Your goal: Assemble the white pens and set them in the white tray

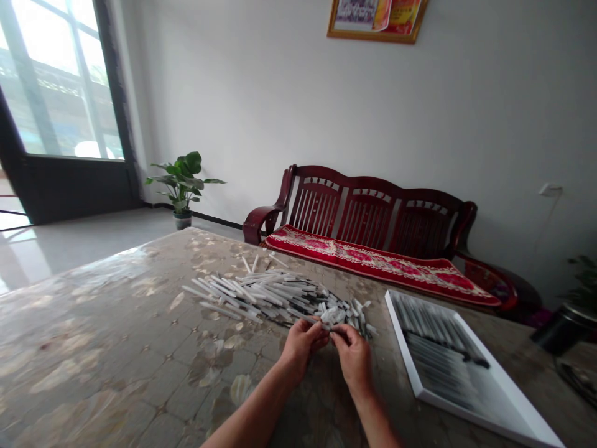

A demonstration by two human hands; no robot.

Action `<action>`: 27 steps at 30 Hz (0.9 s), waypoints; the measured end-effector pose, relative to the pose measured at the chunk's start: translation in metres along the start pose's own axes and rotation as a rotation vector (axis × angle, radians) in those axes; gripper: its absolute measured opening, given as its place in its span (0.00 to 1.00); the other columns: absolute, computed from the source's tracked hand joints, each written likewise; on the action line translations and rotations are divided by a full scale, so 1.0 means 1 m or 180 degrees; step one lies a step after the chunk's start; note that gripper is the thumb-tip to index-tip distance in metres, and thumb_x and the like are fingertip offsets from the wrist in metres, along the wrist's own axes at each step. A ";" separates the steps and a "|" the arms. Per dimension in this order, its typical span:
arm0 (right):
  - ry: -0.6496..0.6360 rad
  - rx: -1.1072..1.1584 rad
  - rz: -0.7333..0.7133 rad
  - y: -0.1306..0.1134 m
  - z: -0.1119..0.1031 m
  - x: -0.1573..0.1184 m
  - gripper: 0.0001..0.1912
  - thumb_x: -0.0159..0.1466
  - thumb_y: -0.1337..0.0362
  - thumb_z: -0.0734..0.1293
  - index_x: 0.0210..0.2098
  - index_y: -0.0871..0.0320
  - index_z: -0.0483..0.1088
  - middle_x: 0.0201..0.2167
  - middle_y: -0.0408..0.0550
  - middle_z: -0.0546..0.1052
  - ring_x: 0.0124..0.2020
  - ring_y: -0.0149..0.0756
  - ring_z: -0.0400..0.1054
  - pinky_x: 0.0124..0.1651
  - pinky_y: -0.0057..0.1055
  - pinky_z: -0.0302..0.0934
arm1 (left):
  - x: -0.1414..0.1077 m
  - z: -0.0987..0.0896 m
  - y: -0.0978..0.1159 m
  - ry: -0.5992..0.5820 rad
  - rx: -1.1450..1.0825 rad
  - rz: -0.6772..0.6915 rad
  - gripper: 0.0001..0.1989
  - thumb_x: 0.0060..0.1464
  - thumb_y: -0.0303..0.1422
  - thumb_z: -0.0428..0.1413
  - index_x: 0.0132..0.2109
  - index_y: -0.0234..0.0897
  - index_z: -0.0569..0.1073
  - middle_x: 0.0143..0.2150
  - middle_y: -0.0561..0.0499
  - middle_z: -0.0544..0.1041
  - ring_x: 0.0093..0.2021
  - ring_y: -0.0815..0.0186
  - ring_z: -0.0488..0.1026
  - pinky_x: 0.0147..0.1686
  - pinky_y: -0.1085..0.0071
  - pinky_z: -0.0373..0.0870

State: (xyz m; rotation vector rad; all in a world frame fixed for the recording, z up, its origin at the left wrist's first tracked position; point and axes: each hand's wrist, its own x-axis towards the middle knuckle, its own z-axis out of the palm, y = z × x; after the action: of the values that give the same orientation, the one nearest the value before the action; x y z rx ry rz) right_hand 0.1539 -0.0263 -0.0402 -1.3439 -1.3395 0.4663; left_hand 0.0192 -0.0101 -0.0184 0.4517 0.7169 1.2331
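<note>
Tube pile (261,292) and tray (405,347)

Worktop (116,354) stretches broadly at left; the pile lies mid-surface. At its near edge, left hand (301,341) and right hand (353,356), each grip pinched on one tube (325,326); a worktop strip separates them from the tray's raised edge.

No readable text, labels or numbers — framed picture (379,20) on the wall (233,93), unreadable too
</note>
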 end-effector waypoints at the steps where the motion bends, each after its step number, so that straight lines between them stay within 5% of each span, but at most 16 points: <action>1: -0.0012 0.0004 -0.0006 0.000 0.000 0.000 0.09 0.57 0.58 0.68 0.32 0.54 0.77 0.30 0.48 0.81 0.33 0.40 0.76 0.40 0.33 0.70 | 0.000 -0.001 0.000 -0.0021 0.0031 0.0025 0.18 0.36 0.31 0.73 0.32 0.33 0.74 0.26 0.52 0.79 0.26 0.69 0.77 0.28 0.74 0.76; 7: -0.0139 0.0171 0.0122 0.001 0.001 0.002 0.13 0.59 0.54 0.67 0.37 0.55 0.75 0.32 0.49 0.82 0.31 0.41 0.76 0.33 0.33 0.69 | 0.000 -0.001 0.001 -0.0068 0.0220 0.0165 0.25 0.27 0.40 0.75 0.31 0.34 0.73 0.26 0.53 0.78 0.26 0.67 0.77 0.27 0.73 0.73; 19: -0.0140 -0.1485 -0.0531 -0.011 -0.002 -0.004 0.23 0.70 0.52 0.51 0.28 0.52 0.68 0.24 0.48 0.77 0.26 0.39 0.72 0.27 0.31 0.57 | -0.007 0.003 -0.001 -0.0145 0.0472 0.0365 0.25 0.27 0.43 0.73 0.30 0.34 0.74 0.25 0.53 0.76 0.25 0.68 0.75 0.25 0.74 0.69; 27: -0.0290 -0.0801 -0.0234 -0.020 -0.007 -0.001 0.20 0.68 0.48 0.55 0.34 0.52 0.71 0.29 0.45 0.79 0.30 0.37 0.72 0.31 0.30 0.61 | -0.007 0.003 0.001 -0.0006 0.0627 0.0378 0.23 0.30 0.44 0.72 0.30 0.34 0.73 0.25 0.54 0.76 0.25 0.69 0.74 0.24 0.76 0.66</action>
State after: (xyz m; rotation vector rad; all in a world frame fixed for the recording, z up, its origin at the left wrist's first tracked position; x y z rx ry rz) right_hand 0.1514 -0.0356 -0.0209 -1.4864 -1.5571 0.3193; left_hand 0.0197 -0.0161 -0.0141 0.6655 0.8232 1.2781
